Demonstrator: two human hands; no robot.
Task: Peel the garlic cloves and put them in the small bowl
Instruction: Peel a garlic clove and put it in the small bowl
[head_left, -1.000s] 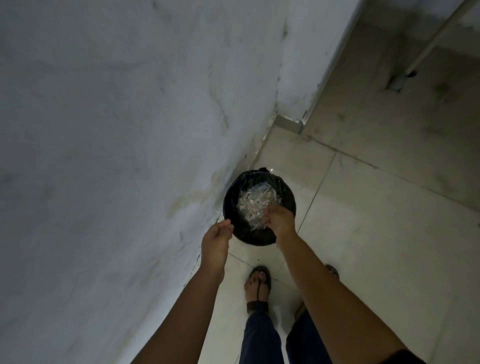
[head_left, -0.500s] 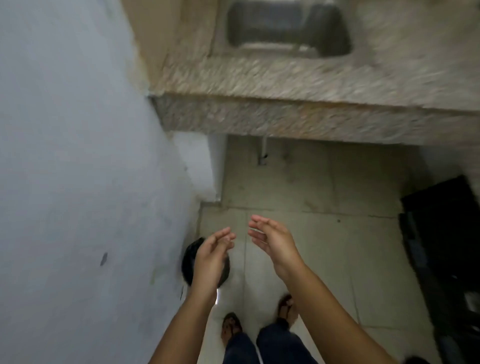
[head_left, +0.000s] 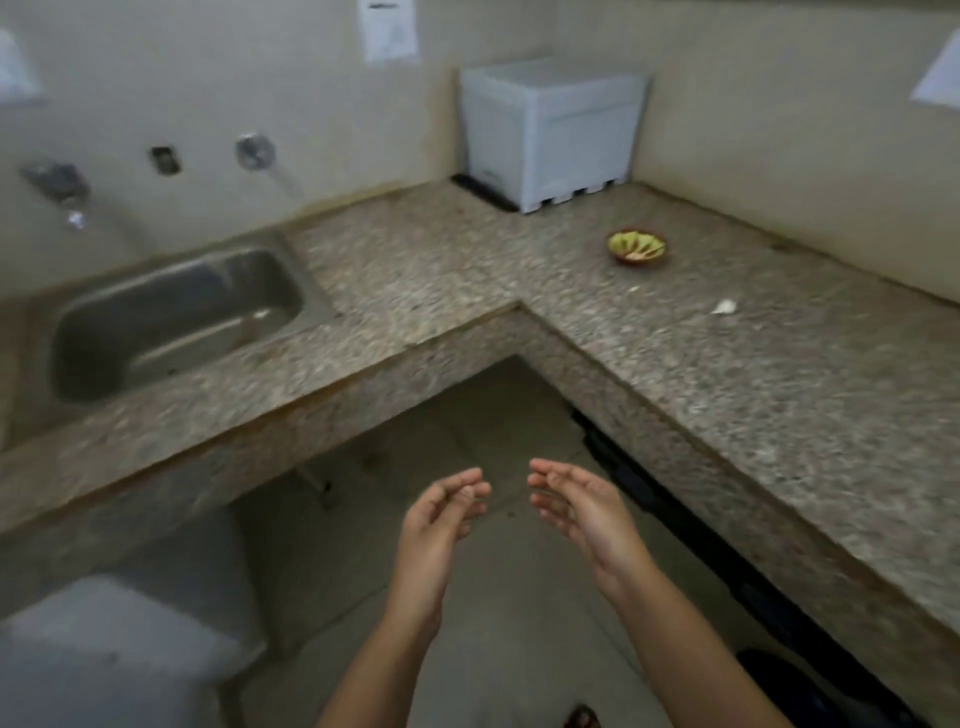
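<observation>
Speckled stone desk (head_left: 779, 415) wraps the corner. Left grip (head_left: 441, 514) and right grip (head_left: 582, 514) hover open, holding nothing (palms facing each other). Small bowl (head_left: 637, 247) sits well beyond the right grip; 1 pale bit (head_left: 724, 307), perhaps a garlic clove, lies nearer.

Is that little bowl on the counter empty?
Not empty: the small bowl stands upright with pale pieces inside, too blurred to identify.

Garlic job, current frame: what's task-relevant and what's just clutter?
Job:
- bowl on the counter
- white piece near it, likely garlic clove or peel; too blurred to tell
- left hand and right hand, both empty

Lying about:
- sink
- white box
- tap
- paper on the wall
</observation>
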